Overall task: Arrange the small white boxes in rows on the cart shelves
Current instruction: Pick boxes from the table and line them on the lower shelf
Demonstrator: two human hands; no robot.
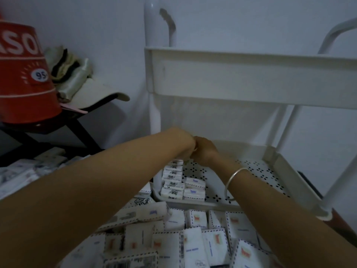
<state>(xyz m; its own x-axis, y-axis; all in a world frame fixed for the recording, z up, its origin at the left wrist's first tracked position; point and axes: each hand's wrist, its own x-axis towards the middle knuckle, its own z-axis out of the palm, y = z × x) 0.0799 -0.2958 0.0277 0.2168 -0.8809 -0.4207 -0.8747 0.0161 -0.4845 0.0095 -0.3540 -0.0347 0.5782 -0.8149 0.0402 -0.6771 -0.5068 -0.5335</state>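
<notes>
Small white boxes (174,182) with blue print stood in two neat rows at the left of the perforated lower cart shelf (270,171) | loose boxes (195,240) lay heaped before it | upper shelf (251,82) sat above

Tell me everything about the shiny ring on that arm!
It is a thin, plain bangle, silvery and smooth like metal, with no pattern that shows. It circles the right forearm just behind the wrist, tilted and seemingly loose. Only its upper and left arc shows; the rest is hidden behind the arm. It touches nothing but skin and hangs above the cart's perforated shelf.
</notes>
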